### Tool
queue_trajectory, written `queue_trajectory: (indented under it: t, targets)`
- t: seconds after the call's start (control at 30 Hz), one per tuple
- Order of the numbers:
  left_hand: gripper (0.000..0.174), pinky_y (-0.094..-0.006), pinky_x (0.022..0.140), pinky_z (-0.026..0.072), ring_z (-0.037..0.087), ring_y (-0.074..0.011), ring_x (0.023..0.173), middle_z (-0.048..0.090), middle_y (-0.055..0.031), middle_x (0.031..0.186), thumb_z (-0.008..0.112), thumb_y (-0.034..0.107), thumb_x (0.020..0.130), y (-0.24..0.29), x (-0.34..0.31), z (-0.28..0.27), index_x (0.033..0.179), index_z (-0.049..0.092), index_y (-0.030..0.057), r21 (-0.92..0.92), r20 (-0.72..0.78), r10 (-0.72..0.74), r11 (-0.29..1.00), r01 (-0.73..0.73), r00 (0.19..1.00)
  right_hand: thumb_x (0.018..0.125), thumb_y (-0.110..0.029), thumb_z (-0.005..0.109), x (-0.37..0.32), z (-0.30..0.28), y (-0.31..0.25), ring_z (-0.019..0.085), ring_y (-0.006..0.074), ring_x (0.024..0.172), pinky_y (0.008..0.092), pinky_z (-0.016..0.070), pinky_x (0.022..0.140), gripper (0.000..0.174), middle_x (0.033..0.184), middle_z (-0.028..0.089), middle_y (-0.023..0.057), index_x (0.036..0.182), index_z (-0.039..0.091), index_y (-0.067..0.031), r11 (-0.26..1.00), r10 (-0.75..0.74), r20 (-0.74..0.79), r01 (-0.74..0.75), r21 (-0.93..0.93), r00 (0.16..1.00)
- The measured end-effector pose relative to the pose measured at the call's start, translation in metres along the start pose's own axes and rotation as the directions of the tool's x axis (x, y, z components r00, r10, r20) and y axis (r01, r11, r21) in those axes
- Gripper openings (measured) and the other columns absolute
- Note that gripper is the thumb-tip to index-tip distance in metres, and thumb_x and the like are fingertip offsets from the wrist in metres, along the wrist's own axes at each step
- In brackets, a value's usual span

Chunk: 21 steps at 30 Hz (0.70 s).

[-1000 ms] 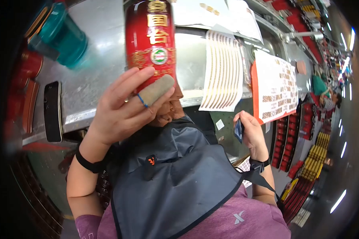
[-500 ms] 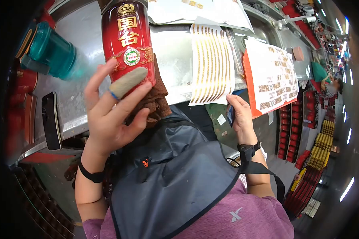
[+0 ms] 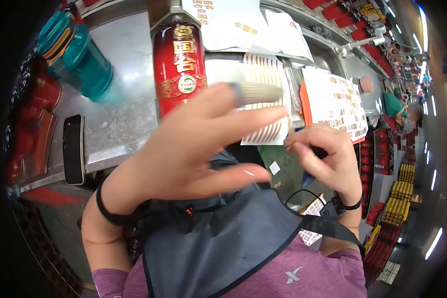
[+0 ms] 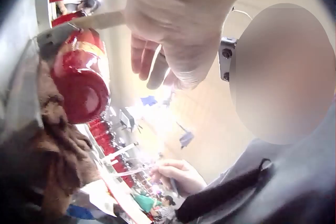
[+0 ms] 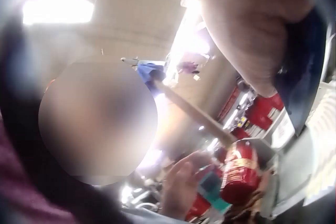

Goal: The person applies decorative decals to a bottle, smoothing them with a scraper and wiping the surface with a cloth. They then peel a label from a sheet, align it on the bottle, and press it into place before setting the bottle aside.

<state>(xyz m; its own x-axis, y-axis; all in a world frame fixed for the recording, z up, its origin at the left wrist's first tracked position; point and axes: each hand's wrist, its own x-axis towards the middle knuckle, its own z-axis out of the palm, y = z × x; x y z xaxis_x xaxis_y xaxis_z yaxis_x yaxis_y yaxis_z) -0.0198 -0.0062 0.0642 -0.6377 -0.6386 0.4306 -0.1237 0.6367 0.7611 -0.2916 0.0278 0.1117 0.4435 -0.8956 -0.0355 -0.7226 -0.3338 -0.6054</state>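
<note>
My left hand (image 3: 198, 144), blurred, is held over the metal bench with its fingers spread toward the right. A pale finger cot (image 3: 258, 94) covers one of its fingers. Behind it lies a red bottle (image 3: 181, 59) with gold lettering, and the left wrist view has a brown cloth (image 4: 63, 150) by its base. My right hand (image 3: 335, 154) is beside the lower right corner of a white sheet of gold strips (image 3: 263, 69), thumb and forefinger tips close together. A dark blue flat piece (image 5: 299, 77) is gripped against its palm; its kind is unclear.
A teal water jug (image 3: 84, 59) and a black phone (image 3: 74, 149) are at the bench's left. To the right lies a printed sticker sheet (image 3: 333, 99) with orange backing. More white sheets (image 3: 228, 30) lie behind. Racks of red bottles (image 3: 377, 169) stand farther right.
My left hand has come away from the bottle and swung right, across the front of the strip sheet. My right hand has turned inward at the sheet's lower corner, fingers bent more.
</note>
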Motion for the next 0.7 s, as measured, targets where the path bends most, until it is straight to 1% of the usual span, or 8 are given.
queue_trajectory:
  t: [0.07,0.13,0.2,0.23,0.4,0.5,0.6,0.7]
  targets:
    - [0.091,-0.0333,0.085,0.0479,0.056,-0.0235,0.092,0.057,-0.0106,0.107,0.085,0.023,0.072,0.005,0.014,0.017,0.149,0.041,0.0068,-0.172,0.101,-0.048,0.983,0.065,0.994,0.082,-0.002,0.066,0.016,-0.003,-0.023,0.069,0.0241,0.075,0.0318,0.0530,0.068,0.011,0.080,0.069,0.0126,0.092,0.070,0.0004,0.989,-0.112,0.165,0.094,0.113,0.980]
    - [0.087,-0.0312,0.078,0.0485,0.055,-0.0159,0.084,0.060,-0.0072,0.103,0.084,0.017,0.076,0.002,0.014,0.033,0.150,0.039,0.0069,-0.416,0.032,0.000,0.909,0.014,0.999,0.081,0.000,0.066,0.023,-0.006,-0.031,0.069,0.0227,0.072,0.0314,0.0524,0.065,0.012,0.081,0.070,0.0117,0.092,0.070,0.0008,0.972,-0.165,0.142,0.136,0.193,0.976]
    - [0.078,-0.0266,0.073,0.0485,0.057,-0.0100,0.077,0.065,-0.0044,0.097,0.080,0.009,0.080,0.003,0.005,0.024,0.148,0.042,0.0060,-0.570,0.229,-0.194,0.768,0.293,0.954,0.083,0.002,0.064,0.029,-0.024,-0.038,0.069,0.0180,0.073,0.0284,0.0512,0.064,0.013,0.080,0.071,0.0104,0.093,0.071,0.0024,0.951,-0.105,0.194,0.041,0.306,0.975]
    - [0.065,-0.0221,0.071,0.0484,0.060,-0.0065,0.076,0.069,-0.0030,0.093,0.075,0.004,0.084,0.000,-0.004,0.020,0.143,0.049,0.0043,-0.501,0.178,-0.250,0.810,0.306,0.952,0.085,0.002,0.061,0.027,-0.029,-0.039,0.067,0.0136,0.074,0.0253,0.0499,0.063,0.014,0.080,0.071,0.0087,0.094,0.071,0.0042,0.911,0.031,0.205,-0.112,0.397,0.978]
    - [0.046,-0.0211,0.070,0.0493,0.066,-0.0092,0.083,0.072,-0.0060,0.098,0.071,0.003,0.087,-0.006,-0.055,0.006,0.131,0.059,0.0025,-0.452,-0.007,-0.484,0.782,0.429,0.875,0.094,-0.006,0.056,0.026,-0.019,0.016,0.059,0.0045,0.061,0.0168,0.0412,0.051,0.016,0.075,0.069,0.0057,0.096,0.070,0.0015,0.816,0.259,0.066,-0.254,0.518,0.964]
    - [0.034,-0.0244,0.068,0.0506,0.066,-0.0124,0.079,0.072,-0.0072,0.091,0.072,0.004,0.087,-0.008,-0.072,0.014,0.120,0.067,0.0033,-0.392,-0.298,-0.416,0.874,0.287,0.859,0.096,-0.013,0.056,0.025,0.001,0.048,0.049,0.0028,0.051,0.0164,0.0353,0.045,0.019,0.067,0.064,0.0020,0.094,0.070,-0.0004,0.644,0.360,0.168,-0.375,0.667,0.918]
    - [0.027,-0.0266,0.065,0.0498,0.065,-0.0148,0.074,0.071,-0.0076,0.087,0.072,0.005,0.086,-0.018,-0.086,0.009,0.114,0.070,0.0043,-0.071,-0.274,-0.326,0.945,0.319,0.905,0.097,-0.016,0.057,0.023,0.024,0.068,0.051,0.0024,0.053,0.0159,0.0374,0.049,0.022,0.072,0.066,0.0027,0.106,0.070,-0.0003,0.630,0.360,0.219,-0.409,0.660,0.907]
    - [0.020,-0.0273,0.063,0.0482,0.064,-0.0164,0.070,0.070,-0.0081,0.083,0.072,0.005,0.086,-0.019,-0.088,0.010,0.106,0.073,0.0048,-0.067,-0.302,-0.332,0.943,0.327,0.894,0.096,-0.015,0.061,0.023,0.032,0.082,0.054,0.0034,0.059,0.0179,0.0431,0.056,0.024,0.080,0.069,0.0039,0.113,0.069,-0.0004,0.672,0.439,0.143,-0.430,0.603,0.887]
